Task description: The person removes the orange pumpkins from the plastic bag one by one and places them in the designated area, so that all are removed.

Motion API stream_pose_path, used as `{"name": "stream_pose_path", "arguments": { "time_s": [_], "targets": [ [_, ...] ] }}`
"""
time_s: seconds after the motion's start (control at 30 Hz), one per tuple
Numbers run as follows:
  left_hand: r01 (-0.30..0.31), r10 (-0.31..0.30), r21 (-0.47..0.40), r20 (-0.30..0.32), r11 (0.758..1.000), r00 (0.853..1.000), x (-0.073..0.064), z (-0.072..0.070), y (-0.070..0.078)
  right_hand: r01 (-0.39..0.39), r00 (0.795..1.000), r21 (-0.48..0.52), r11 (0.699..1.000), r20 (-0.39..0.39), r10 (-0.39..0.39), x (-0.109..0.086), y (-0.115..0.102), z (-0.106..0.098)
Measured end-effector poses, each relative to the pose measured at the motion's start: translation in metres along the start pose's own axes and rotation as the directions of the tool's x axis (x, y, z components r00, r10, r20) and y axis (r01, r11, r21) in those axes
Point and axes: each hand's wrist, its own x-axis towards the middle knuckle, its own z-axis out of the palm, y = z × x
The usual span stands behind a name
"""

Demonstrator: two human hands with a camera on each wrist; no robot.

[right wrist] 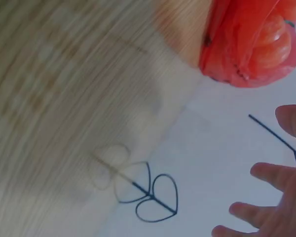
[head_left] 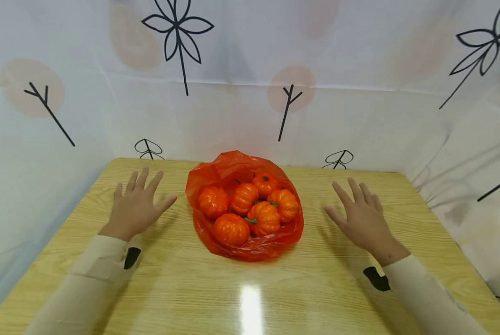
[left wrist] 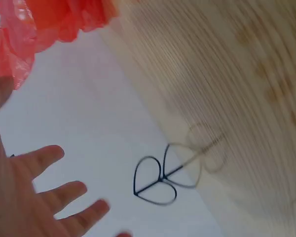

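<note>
Your left hand (head_left: 136, 210) and right hand (head_left: 363, 221), fingers spread apart, flank the red plastic bag (head_left: 250, 251) of orange pumpkins (head_left: 230, 230) standing open on the desk (head_left: 187, 293).

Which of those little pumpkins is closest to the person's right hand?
The rightmost pumpkin in the red bag; the others in view all sit farther left, away from the right hand.

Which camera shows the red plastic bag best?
The head view: it frames the whole red plastic bag, open mouth and pumpkins included. The left wrist view catches only a cropped edge; the right wrist view, one cropped side.
</note>
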Motion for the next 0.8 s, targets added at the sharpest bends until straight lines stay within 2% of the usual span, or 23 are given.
{"name": "stream_pose_path", "arguments": {
  "time_s": [0.1,0.17,0.27,0.4,0.5,0.63,0.73,0.8],
  "targets": [
    [-0.004,-0.003,-0.118,-0.062,0.993,0.998,0.002,0.005,0.009,0.058,0.994,0.071,0.996,-0.097,-0.051,-0.001,-0.01,0.003],
    [0.002,-0.022,-0.221,-0.088,0.975,0.996,0.003,0.009,0.016,0.097,0.984,0.131,0.987,-0.159,-0.076,-0.001,-0.019,0.005],
    [0.032,-0.072,-0.362,-0.097,0.932,0.993,0.004,0.017,0.026,0.149,0.968,0.209,0.966,-0.228,-0.1,0.001,-0.034,0.01],
    [0.08,-0.135,-0.49,-0.078,0.868,0.988,0.004,0.023,0.033,0.222,0.95,0.273,0.936,-0.279,-0.144,0.004,-0.055,0.015],
    [0.122,-0.164,-0.615,-0.011,0.779,0.986,0.006,0.027,0.033,0.267,0.941,0.3,0.916,-0.287,-0.181,0.007,-0.07,0.019],
    [0.204,-0.168,-0.756,0.125,0.622,0.978,0.009,0.034,0.032,0.296,0.938,0.321,0.9,-0.276,-0.21,0.008,-0.084,0.025],
    [0.265,-0.152,-0.798,0.217,0.542,0.964,0.009,0.04,0.03,0.318,0.934,0.328,0.89,-0.268,-0.235,0.01,-0.092,0.03],
    [0.294,-0.133,-0.808,0.263,0.511,0.955,0.009,0.043,0.029,0.342,0.928,0.323,0.883,-0.264,-0.263,0.011,-0.096,0.034]
  ]
}}
